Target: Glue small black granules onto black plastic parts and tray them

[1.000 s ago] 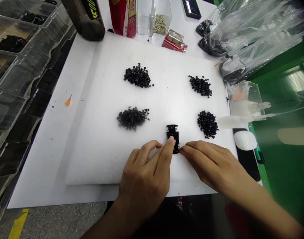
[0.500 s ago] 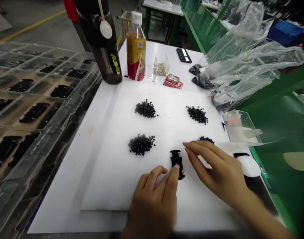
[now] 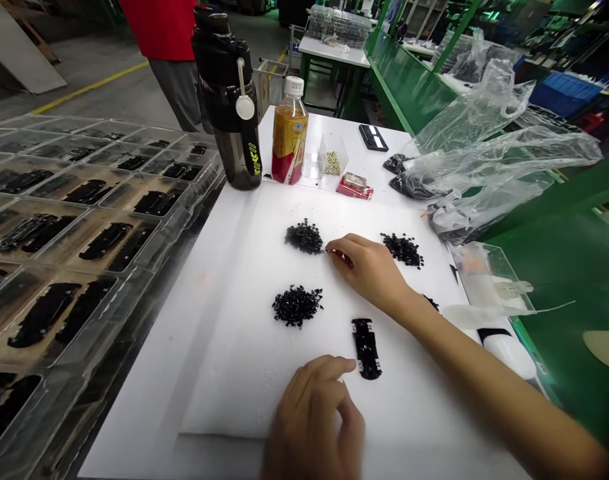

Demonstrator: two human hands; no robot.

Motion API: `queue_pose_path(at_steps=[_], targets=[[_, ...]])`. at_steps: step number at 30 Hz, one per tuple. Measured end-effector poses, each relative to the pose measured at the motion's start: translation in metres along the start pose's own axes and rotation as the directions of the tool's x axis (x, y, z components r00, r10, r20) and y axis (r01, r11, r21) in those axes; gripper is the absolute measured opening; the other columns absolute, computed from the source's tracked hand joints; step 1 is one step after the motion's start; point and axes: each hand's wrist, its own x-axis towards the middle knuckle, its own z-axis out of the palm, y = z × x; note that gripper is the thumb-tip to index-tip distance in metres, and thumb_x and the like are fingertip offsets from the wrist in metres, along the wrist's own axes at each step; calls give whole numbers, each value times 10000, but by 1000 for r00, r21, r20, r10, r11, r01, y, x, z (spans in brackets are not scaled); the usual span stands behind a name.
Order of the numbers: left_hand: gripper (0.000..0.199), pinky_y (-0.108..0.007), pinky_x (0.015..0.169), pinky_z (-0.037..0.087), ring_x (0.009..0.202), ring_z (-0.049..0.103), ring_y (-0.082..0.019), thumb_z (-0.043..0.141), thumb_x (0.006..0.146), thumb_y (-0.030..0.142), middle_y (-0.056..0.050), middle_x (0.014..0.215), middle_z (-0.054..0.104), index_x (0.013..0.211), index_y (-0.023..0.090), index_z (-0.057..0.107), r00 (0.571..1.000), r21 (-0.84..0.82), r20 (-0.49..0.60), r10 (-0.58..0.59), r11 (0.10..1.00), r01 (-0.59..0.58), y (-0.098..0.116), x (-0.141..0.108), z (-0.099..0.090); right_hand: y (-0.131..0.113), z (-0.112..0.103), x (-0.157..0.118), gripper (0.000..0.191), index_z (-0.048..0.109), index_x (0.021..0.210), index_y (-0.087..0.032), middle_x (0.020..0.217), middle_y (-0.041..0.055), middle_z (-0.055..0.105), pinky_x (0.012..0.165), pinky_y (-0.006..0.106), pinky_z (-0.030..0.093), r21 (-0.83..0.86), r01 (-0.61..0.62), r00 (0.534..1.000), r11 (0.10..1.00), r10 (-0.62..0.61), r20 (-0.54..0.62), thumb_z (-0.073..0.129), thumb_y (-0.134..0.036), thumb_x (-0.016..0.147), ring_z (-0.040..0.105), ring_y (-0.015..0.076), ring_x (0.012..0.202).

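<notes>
Head view, right hand (image 3: 369, 272), yellow-labelled bottle (image 3: 289, 150)

Your foam sheet (image 3: 224, 393) lies on the bench (image 3: 384, 167) and carries four piles: the back-left pile (image 3: 304, 237), the back-right pile (image 3: 402, 250), the front-left pile (image 3: 297, 306) and the front-right pile (image 3: 429, 302), this last partly behind your right arm (image 3: 484, 373). Your right hand (image 3: 369, 270) rests on the foam between the back piles, fingertips just beside the back-left one. The part (image 3: 366, 348) lies right of the front-left pile, your left hand (image 3: 312, 420) just beside it. Behind the foam stand the tumbler (image 3: 229, 113), bottle (image 3: 289, 137) and box (image 3: 332, 163); bags (image 3: 484, 173) lie back right; trays (image 3: 84, 233) sit left of the bench.
</notes>
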Motion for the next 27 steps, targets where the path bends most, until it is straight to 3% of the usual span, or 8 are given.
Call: queue_pose_path(at_steps=[6, 10, 13, 16, 21, 24, 27], targets=[[248, -291, 904, 619, 982, 719, -153, 538, 878, -59, -90, 1026, 744, 920, 183, 502, 1000, -50, -1, -12, 999, 12, -1, 0, 0, -7, -10, 20, 139, 660, 1027, -132, 1002, 108, 673, 600, 303, 310, -144, 14, 982, 989, 14, 190, 542, -122, 954, 558, 184, 721], [238, -268, 927, 602, 1009, 714, -138, 558, 909, -53, -85, 1044, 735, 933, 179, 513, 999, -84, -2, -52, 995, 52, 0, -1, -1, -13, -26, 20, 49, 622, 940, -138, 934, 85, 658, 613, 295, 324, -152, -1, 971, 988, 37, 235, 604, -103, 910, 545, 174, 716], [234, -262, 932, 600, 1025, 710, -137, 573, 913, -59, -85, 1059, 730, 948, 169, 534, 998, -100, -12, -55, 994, 53, 1, -1, -3, -19, -46, -16, 54, 579, 890, -170, 864, 38, 637, 656, 281, 384, -133, -53, 980, 990, 77, 182, 592, -136, 930, 563, 162, 725], [236, -268, 916, 609, 1018, 710, -144, 605, 902, -71, -87, 1054, 728, 958, 154, 559, 998, -120, -29, -52, 992, 48, 2, -1, -3, -22, -58, -78, 70, 555, 877, -203, 781, -10, 603, 598, 267, 394, -60, -151, 984, 987, 156, 85, 579, -175, 936, 555, 139, 635], [230, -284, 910, 622, 996, 709, -146, 642, 889, -76, -80, 1048, 733, 975, 135, 609, 1000, -105, -23, -14, 994, 11, 3, 3, -4, -23, -42, -167, 80, 557, 983, -239, 835, -17, 613, 585, 304, 430, -30, -314, 947, 949, 315, 57, 507, -289, 1021, 597, 158, 622], [254, -286, 891, 637, 997, 712, -149, 683, 861, -84, -67, 1046, 737, 983, 134, 636, 999, -69, -18, 29, 997, -30, 3, 5, -4, -25, -32, -185, 115, 558, 1078, -257, 955, -4, 637, 641, 321, 472, -20, -374, 927, 927, 374, 35, 497, -351, 1053, 643, 171, 713], [262, -285, 865, 649, 995, 715, -154, 704, 844, -91, -63, 1046, 738, 984, 125, 653, 998, -46, -23, 56, 997, -57, 3, 5, -3, -23, -36, -185, 152, 565, 1079, -257, 987, 2, 643, 644, 308, 485, 34, -407, 911, 913, 404, 81, 540, -404, 1049, 650, 162, 738]])
